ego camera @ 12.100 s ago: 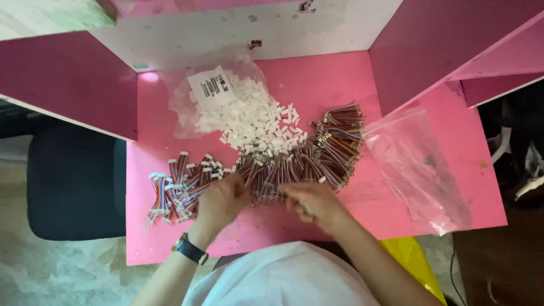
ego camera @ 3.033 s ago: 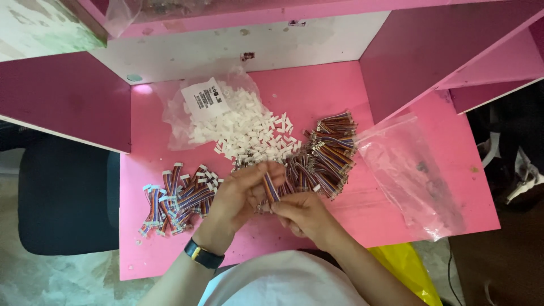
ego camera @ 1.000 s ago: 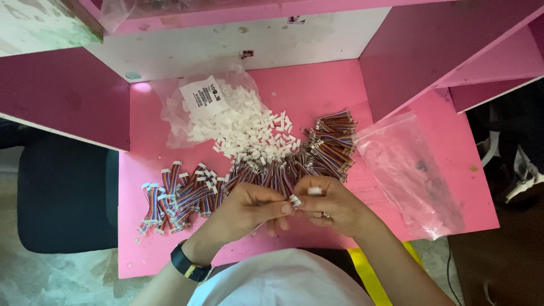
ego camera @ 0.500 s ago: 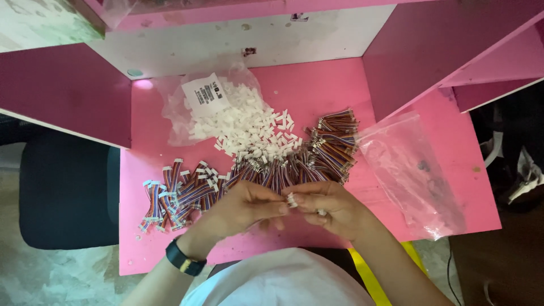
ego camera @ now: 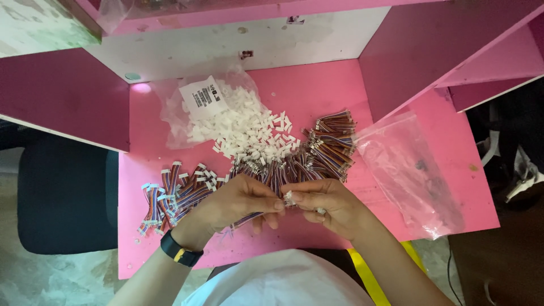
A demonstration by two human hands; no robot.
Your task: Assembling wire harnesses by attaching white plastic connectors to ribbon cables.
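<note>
Left hand (ego camera: 238, 201) pinching 1 multicoloured ribbon lead (ego camera: 249, 218) above pink table (ego camera: 317, 85), right hand (ego camera: 328, 201) pinching white connector housing (ego camera: 288, 197) at its tip: keep square, seat gently, avoid bending pins

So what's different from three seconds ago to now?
The hands have dropped from the wire pile toward the desk's near edge. The left hand pinches a striped wire; the right hand holds a white connector at its tip. The loose connector heap, wire pile, finished bundle and empty bag lie as before.
</note>
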